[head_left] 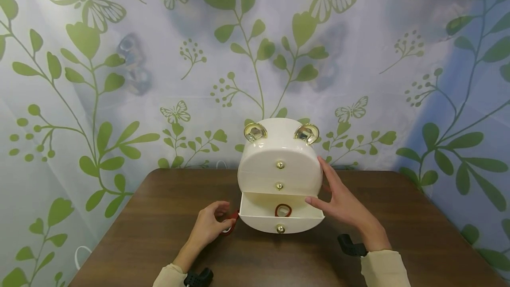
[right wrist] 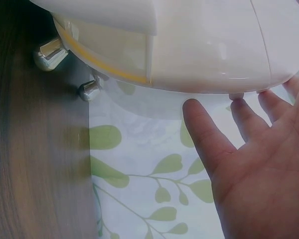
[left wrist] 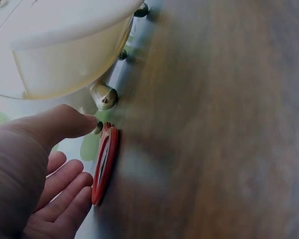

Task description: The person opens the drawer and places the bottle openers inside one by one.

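A white drawer box (head_left: 280,158) with gold ears and gold knobs stands on the table, its bottom drawer (head_left: 255,207) pulled out. Inside that drawer lies a small red-rimmed oval item (head_left: 283,210). A similar flat red oval item (left wrist: 104,164), pale in the middle, is on the table at the drawer's left. My left hand (head_left: 211,225) is right beside it, thumb and fingers spread around it without visibly closing; whether a fingertip touches it I cannot tell. My right hand (head_left: 346,200) has its fingers extended along the box's right side, fingertips at the wall, thumb over the drawer's right edge.
The brown wooden table (head_left: 159,216) holds the box near its back edge. Behind hangs a white curtain (head_left: 191,79) with green leaves and butterflies. Small metallic feet (right wrist: 52,54) show under the box. Each wrist wears a black band (head_left: 352,246).
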Tool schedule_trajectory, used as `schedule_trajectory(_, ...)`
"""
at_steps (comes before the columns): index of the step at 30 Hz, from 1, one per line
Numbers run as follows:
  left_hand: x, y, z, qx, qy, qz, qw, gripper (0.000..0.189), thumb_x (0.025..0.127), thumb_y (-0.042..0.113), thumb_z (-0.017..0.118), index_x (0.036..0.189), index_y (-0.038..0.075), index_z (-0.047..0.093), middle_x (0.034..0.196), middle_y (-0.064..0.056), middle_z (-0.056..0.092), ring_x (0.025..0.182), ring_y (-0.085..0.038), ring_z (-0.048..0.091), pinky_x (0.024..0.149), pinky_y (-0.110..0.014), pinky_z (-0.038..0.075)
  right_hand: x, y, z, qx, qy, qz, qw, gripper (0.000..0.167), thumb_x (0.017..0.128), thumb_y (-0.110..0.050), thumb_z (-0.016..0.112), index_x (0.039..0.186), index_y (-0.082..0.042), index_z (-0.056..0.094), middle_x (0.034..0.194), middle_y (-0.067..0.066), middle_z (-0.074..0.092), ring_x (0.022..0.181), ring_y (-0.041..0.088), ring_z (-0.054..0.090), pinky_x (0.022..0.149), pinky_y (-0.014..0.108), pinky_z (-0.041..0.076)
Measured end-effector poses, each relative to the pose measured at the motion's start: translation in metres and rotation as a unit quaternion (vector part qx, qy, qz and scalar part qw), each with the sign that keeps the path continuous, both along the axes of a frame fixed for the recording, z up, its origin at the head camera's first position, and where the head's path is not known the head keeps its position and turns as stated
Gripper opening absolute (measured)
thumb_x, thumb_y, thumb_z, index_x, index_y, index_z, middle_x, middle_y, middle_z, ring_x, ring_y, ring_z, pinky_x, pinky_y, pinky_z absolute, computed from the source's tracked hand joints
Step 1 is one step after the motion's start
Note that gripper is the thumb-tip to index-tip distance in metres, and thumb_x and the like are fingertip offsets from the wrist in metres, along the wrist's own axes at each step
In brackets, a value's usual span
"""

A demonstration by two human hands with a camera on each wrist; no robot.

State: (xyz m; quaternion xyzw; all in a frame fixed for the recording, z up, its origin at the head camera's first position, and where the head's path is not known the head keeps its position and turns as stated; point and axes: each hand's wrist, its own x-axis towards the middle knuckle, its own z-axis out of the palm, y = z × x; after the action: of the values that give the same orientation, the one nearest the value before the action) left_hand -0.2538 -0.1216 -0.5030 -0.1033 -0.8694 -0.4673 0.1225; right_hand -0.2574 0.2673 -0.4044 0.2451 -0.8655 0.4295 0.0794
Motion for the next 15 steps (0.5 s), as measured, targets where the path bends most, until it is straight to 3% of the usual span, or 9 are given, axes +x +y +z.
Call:
schedule_trajectory(7,0.0001,-0.0009,-0.0018,-0.026,-0.016,-0.005,0.9995,0.046,0.076,0.014,0.089,0.117,0.002,0.071,0.108,-0.009,0.074,0.1,-0.026,0.071,0.092,-0.044,0.058,0.0005,0.0001,0.0002,0.003,0.001,0.0,1.0,0.113,0.09,-0.032,0.082,0.165,-0.037,-0.001,0.169,0.016,0.011,0.15,0.046,0.028,0.105,0.068,0.044)
schedule_trajectory(15,0.0002,0.0006,0.0005,-0.063,-0.009,-0.03,0.9975,0.052,0.077,0.015,0.09,0.121,-0.001,0.069,0.109,-0.011,0.073,0.098,-0.026,0.071,0.088,-0.042,0.059,-0.0004,0.0003,0.001,0.002,0.009,0.005,1.0,0.111,0.091,-0.029,0.081,0.165,-0.036,-0.001,0.169,0.017,0.011,0.15,0.047,0.026,0.106,0.069,0.043)
